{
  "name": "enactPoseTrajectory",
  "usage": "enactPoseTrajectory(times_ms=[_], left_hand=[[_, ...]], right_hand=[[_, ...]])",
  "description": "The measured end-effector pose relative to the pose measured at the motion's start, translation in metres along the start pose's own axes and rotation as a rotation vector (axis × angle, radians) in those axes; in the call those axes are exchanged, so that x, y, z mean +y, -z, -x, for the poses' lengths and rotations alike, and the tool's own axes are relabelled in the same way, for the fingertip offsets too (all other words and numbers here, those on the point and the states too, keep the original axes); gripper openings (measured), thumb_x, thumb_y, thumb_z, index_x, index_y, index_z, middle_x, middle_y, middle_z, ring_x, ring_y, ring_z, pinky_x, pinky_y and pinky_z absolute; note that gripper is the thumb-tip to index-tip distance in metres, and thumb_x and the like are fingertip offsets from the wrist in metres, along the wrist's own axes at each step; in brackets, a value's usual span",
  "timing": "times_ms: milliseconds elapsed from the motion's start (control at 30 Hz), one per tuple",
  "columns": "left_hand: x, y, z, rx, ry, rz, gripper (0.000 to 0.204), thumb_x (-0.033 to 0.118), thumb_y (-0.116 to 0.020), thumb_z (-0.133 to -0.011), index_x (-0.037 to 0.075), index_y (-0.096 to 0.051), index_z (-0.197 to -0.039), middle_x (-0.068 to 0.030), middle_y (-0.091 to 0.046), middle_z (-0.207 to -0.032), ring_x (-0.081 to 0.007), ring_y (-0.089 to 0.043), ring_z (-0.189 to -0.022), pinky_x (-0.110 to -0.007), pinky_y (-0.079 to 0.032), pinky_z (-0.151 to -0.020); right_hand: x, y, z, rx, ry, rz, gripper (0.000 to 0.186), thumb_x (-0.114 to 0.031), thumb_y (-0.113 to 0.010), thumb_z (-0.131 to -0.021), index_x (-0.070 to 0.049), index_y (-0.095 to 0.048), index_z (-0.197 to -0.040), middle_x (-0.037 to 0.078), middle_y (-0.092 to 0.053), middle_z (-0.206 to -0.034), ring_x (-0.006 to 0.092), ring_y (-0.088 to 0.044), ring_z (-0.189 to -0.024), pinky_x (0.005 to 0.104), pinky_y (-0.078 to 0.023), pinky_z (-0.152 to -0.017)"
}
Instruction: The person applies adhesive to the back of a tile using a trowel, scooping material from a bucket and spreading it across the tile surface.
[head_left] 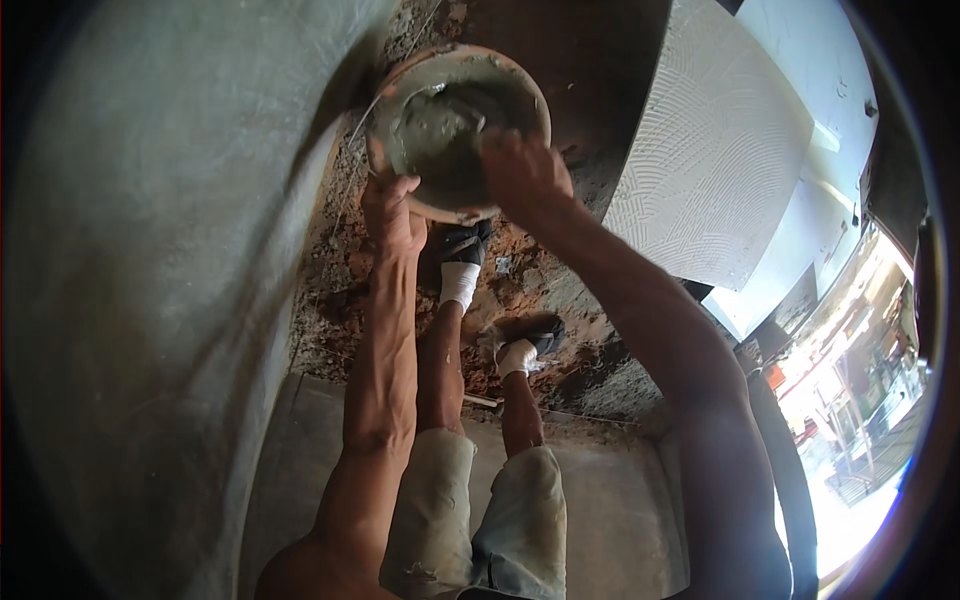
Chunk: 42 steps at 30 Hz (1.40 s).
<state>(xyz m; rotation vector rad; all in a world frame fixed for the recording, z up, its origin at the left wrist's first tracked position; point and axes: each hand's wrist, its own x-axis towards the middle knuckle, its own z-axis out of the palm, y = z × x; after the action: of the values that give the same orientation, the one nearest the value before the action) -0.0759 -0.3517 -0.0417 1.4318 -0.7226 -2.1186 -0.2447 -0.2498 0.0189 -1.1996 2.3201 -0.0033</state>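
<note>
A round reddish pan [400, 75] full of wet grey mortar [440, 140] is held up in front of me. My left hand [392, 212] grips its near rim from below. Across the right side of the rim my right hand [522, 172] closes its fingers, which dip into the mortar. Both forearms reach up from the lower edge. Under the pan stand my legs in pale shorts [480, 520], with white socks [459, 283] and dark shoes on the ground.
A smooth grey plastered wall [150, 280] curves along the left. Red-brown rubble and dirt [340, 290] cover the ground under the pan. A white tile with combed ridges [715, 160] leans at the upper right. Bright daylight and a street show at the far right.
</note>
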Motion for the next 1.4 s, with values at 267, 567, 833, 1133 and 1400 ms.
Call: enactPoseTrajectory(times_ms=[267, 567, 833, 1133, 1400], left_hand=[[0.082, -0.055, 0.076, -0.123, 0.062, -0.167, 0.085, -0.01, -0.057, -0.073, 0.009, -0.039, -0.154, -0.0047, -0.063, -0.12, -0.0168, -0.06, -0.102, -0.034, -0.047, -0.1], [0.108, -0.148, 0.129, -0.424, 0.175, -0.193, 0.076, -0.002, -0.066, -0.08, 0.002, -0.04, -0.151, -0.0121, -0.057, -0.136, -0.0254, -0.057, -0.121, -0.04, -0.043, -0.108], [0.1, -0.212, 0.167, -0.439, 0.084, -0.297, 0.072, -0.002, -0.065, -0.084, 0.004, -0.04, -0.152, -0.0109, -0.054, -0.143, -0.0229, -0.053, -0.128, -0.038, -0.04, -0.111], [0.051, -0.305, 0.214, -0.623, 0.081, -0.439, 0.068, -0.008, -0.062, -0.076, 0.002, -0.052, -0.142, -0.0098, -0.057, -0.14, -0.0196, -0.056, -0.124, -0.034, -0.04, -0.109], [-0.005, -0.322, 0.232, -0.658, 0.134, -0.478, 0.054, -0.005, -0.066, -0.077, 0.001, -0.062, -0.131, -0.0093, -0.064, -0.126, -0.0212, -0.062, -0.113, -0.038, -0.049, -0.099]], right_hand=[[0.012, 0.151, 0.108, -0.086, 0.06, -0.1, 0.028, -0.008, -0.059, -0.09, -0.006, -0.054, -0.117, 0.016, -0.066, -0.097, 0.0309, -0.073, -0.081, 0.0429, -0.06, -0.065], [0.003, 0.203, 0.135, 0.047, 0.143, 0.368, 0.019, -0.017, -0.067, -0.082, 0.001, -0.07, -0.088, 0.012, -0.062, -0.086, 0.0222, -0.064, -0.074, 0.0285, -0.051, -0.057], [0.129, 0.271, 0.188, 0.283, 0.018, 0.069, 0.029, -0.014, -0.061, -0.09, 0.002, -0.055, -0.113, 0.019, -0.065, -0.095, 0.0302, -0.071, -0.082, 0.0413, -0.06, -0.066], [0.262, 0.253, 0.22, -0.448, -0.024, -0.238, 0.02, -0.021, -0.061, -0.091, -0.008, -0.071, -0.101, 0.013, -0.072, -0.089, 0.0277, -0.073, -0.082, 0.0421, -0.059, -0.067], [0.276, 0.223, 0.322, -0.451, -0.466, -1.194, 0.035, -0.033, -0.063, -0.095, 0.001, -0.07, -0.104, 0.006, -0.062, -0.066, 0.0152, -0.063, -0.056, 0.0309, -0.05, -0.046]])
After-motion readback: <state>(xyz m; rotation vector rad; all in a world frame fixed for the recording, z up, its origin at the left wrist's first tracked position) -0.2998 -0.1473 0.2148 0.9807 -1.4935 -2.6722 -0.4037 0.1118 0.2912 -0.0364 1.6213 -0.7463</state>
